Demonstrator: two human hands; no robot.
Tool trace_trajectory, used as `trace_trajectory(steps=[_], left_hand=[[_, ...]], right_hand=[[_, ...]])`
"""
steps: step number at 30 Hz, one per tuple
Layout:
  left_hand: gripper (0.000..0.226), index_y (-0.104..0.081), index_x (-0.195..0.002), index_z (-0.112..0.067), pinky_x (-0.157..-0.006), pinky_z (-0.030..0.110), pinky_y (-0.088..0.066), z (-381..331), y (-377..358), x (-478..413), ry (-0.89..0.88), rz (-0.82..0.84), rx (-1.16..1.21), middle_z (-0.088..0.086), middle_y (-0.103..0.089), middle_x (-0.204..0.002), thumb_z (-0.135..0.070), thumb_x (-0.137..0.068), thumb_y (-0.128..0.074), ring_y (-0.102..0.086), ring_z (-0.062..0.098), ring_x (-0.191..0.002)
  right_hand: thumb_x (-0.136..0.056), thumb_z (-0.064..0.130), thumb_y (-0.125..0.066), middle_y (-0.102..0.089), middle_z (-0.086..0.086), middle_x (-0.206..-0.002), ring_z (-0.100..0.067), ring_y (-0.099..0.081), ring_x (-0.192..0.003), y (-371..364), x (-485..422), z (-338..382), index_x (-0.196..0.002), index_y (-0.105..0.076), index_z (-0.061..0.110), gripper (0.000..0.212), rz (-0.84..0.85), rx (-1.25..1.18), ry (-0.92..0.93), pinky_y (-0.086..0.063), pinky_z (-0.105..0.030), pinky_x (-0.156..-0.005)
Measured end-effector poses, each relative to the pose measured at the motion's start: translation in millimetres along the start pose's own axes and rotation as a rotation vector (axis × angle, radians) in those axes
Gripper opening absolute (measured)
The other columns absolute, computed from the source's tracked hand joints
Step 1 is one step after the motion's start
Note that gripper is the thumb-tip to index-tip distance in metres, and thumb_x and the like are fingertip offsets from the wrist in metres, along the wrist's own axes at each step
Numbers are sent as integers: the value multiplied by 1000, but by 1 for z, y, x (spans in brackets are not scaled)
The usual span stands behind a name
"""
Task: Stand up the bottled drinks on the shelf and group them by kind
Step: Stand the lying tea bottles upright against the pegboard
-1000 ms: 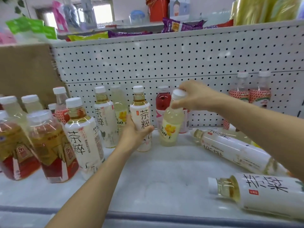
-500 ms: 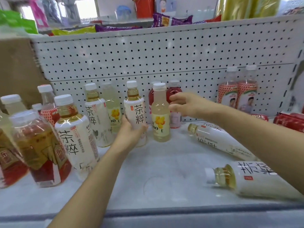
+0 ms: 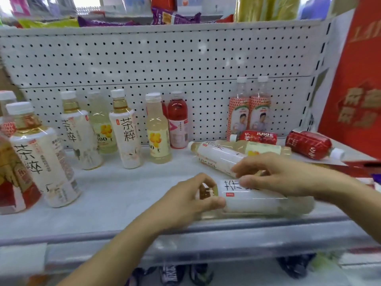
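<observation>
along the shelf's [image 3: 115, 199] left side and back, bottles [image 3: 125, 133] stand upright. near the front edge, right of middle, a white-label bottle [image 3: 257, 201] lies on its side, neck to the left. your left hand [image 3: 185, 201] curls round that neck end, grasping it. your right hand [image 3: 284, 176] sits over the label, thumb on it, fingers bent above; whether it grasps, you cannot tell. just behind, a second bottle [image 3: 216, 156] lies slanted, and red bottles [image 3: 307, 147] lie toward the back right corner.
</observation>
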State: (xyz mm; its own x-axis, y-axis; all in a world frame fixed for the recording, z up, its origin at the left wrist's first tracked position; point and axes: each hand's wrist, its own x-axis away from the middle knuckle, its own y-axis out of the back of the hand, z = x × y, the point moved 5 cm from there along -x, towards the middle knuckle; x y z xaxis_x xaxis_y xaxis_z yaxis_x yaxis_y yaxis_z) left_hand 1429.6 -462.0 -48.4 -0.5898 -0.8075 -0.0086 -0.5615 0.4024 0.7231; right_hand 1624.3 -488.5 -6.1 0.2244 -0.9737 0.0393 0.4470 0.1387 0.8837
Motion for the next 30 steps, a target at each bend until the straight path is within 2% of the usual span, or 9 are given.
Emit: trace_trajectory(steps=[4, 6, 10, 14, 19, 22, 25, 27, 30], left_hand=[[23, -61, -96, -20, -66, 23, -51, 5, 15, 1, 47, -187, 250, -6, -66, -92, -41, -89, -66, -58, 7, -68], [25, -62, -97, -13, -64, 30, -55, 5, 36, 1, 56, -357, 364, 1, -67, -82, -35, -88, -68, -57, 9, -59], [34, -62, -95, -10, -53, 26, -52, -1, 91, 4, -57, -676, 544, 6, -67, -79, -36, -77, -72, -58, 9, -57], [25, -64, -102, -13, -55, 18, -49, -10, 137, 4, -134, -860, 420, 2, -69, -83, -29, -85, -75, -61, 4, -62], [24, -66, -113, -22, -69, 24, -53, -15, 160, -11, -190, -848, 49, -10, -69, -87, -30, -91, -70, -66, -6, -74], [20, -61, -116, -30, -78, 33, -57, -6, 164, -21, -184, -846, 11, -15, -67, -90, -33, -96, -61, -66, -4, -82], [29, -48, -122, -32, -74, 32, -55, 3, 158, -28, -182, -781, 99, -12, -64, -93, -34, -97, -61, -64, 5, -87], [43, -41, -129, -31, -74, 24, -51, 7, 151, -29, -200, -773, 136, -13, -63, -93, -32, -94, -66, -63, 1, -86], [44, -42, -131, -27, -71, 20, -49, 11, 150, -31, -236, -807, 172, -16, -60, -87, -27, -94, -66, -61, -8, -76]], right_hand=[[-98, 50, -44, -65, 14, -87, -3, -58, -79, -9, 5, 6, -96, -67, 30, 31, -123, 3, 120, -47, -21, -73], [-100, 43, -44, -64, 11, -88, -4, -55, -81, -8, 1, 15, -98, -67, 25, 29, -204, -68, 176, -40, -15, -67], [-96, 38, -55, -66, 16, -108, 2, -55, -96, 1, -21, 21, -107, -70, 23, 23, -380, -123, 225, -40, -14, -82], [-92, 44, -62, -58, -1, -132, -20, -53, -120, 1, -61, 5, -131, -55, 18, 48, -385, 136, 10, -44, -37, -100], [-80, 60, -65, -57, -5, -123, -25, -53, -109, -19, -97, 0, -127, -48, 15, 68, -286, 483, -169, -40, -32, -73], [-77, 54, -68, -61, -3, -114, -21, -55, -94, -18, -109, 8, -119, -52, 17, 58, -280, 598, -182, -43, -32, -72], [-74, 50, -71, -62, 0, -107, -18, -57, -90, -17, -118, 11, -107, -49, 22, 48, -265, 418, -180, -51, -33, -71], [-73, 49, -73, -60, 0, -105, -17, -59, -88, -16, -122, 16, -110, -47, 21, 53, -327, 166, -147, -54, -36, -73], [-76, 44, -77, -58, 3, -101, -14, -61, -85, -18, -126, 38, -114, -41, 22, 57, -433, -263, -38, -56, -37, -72]])
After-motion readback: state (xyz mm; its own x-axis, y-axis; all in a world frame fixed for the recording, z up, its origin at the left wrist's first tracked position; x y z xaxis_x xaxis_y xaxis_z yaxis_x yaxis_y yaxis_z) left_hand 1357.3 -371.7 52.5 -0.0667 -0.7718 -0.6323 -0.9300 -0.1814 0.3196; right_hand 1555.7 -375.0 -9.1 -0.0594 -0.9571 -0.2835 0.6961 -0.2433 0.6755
